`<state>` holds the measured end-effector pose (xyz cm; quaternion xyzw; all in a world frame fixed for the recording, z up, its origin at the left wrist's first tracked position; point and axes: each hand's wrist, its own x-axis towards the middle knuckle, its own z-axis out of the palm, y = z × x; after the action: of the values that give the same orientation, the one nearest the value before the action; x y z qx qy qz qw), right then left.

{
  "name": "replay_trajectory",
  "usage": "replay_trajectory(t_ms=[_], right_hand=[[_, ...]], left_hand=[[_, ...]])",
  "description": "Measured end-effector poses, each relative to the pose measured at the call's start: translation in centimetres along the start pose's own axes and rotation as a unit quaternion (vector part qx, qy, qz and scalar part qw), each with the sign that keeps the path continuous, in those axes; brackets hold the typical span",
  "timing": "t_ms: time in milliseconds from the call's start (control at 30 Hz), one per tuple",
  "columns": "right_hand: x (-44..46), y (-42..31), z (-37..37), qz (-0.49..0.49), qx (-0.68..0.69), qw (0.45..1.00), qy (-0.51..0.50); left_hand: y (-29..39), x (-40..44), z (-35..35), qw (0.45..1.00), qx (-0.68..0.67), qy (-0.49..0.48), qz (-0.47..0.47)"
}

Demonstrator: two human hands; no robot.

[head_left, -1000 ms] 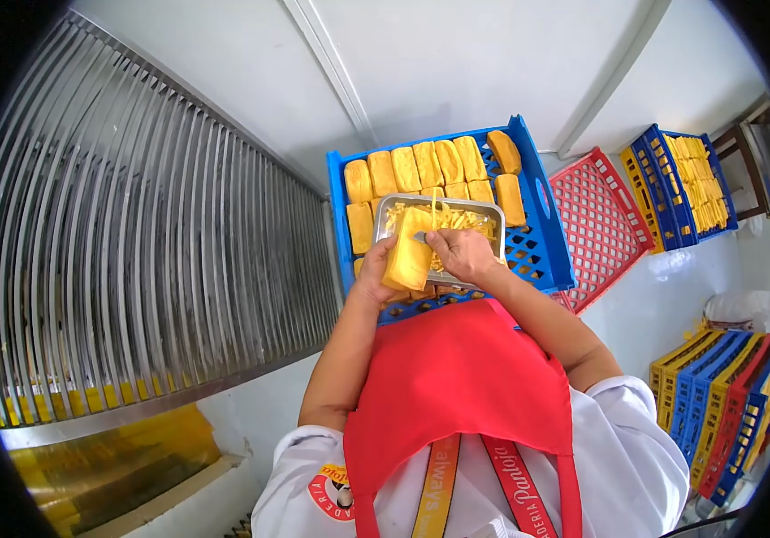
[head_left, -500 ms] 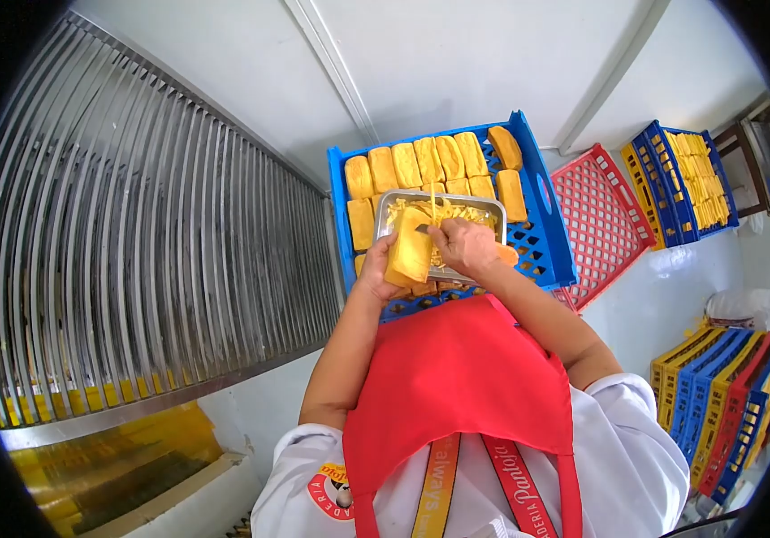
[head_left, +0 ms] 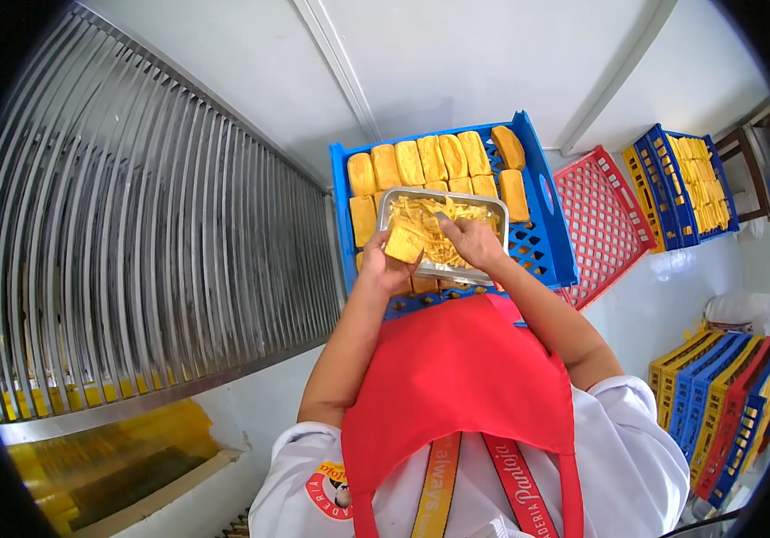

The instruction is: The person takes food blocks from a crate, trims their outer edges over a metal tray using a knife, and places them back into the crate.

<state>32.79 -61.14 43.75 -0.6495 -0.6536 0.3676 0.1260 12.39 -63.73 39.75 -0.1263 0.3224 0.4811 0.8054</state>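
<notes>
My left hand [head_left: 387, 264] is wrapped round a yellow loaf [head_left: 406, 242], tilted with one end toward me, over the near left part of a metal tray [head_left: 503, 213]. Yellow strips and scraps [head_left: 439, 235] lie in the tray. Over the tray's right part, my right hand [head_left: 476, 244] is closed on a small knife [head_left: 441, 217], of which only the short blade shows. The tray rests on loaves in a blue crate [head_left: 566, 235], where rows of yellow loaves [head_left: 407, 163] stand behind and beside it.
A red crate [head_left: 602, 220] lies to the right of the blue one. Beyond it, a dark blue crate [head_left: 672, 193] holds flat yellow pieces. Coloured crates [head_left: 712, 403] are stacked at the lower right. A slatted metal rack [head_left: 152, 224] fills the left side.
The loaf in my left hand has tipped, so its near end faces up and it looks shorter. My right hand with the knife has moved slightly away from it, and the long strip no longer stands up.
</notes>
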Motion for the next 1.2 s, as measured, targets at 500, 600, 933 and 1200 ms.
replay_trajectory(t_ms=[500, 600, 933, 1200], right_hand=[[-0.8, -2.9, -3.0, -0.269, -0.202, 0.942, -0.004], [-0.6, -2.5, -2.7, -0.279, -0.213, 0.936, -0.009], [-0.7, -1.1, -1.2, -0.284, -0.223, 0.932, -0.022], [-1.1, -0.9, -0.9, -0.273, -0.234, 0.933, -0.028]], left_hand=[[0.6, -0.7, 2.5, 0.955, 0.287, 0.052, -0.058], [0.0, -0.9, 3.1, 0.962, 0.260, 0.071, -0.042], [-0.3, 0.6, 2.1, 0.972, 0.213, 0.079, -0.062], [0.0, 1.1, 2.4, 0.968, 0.234, 0.076, -0.042]])
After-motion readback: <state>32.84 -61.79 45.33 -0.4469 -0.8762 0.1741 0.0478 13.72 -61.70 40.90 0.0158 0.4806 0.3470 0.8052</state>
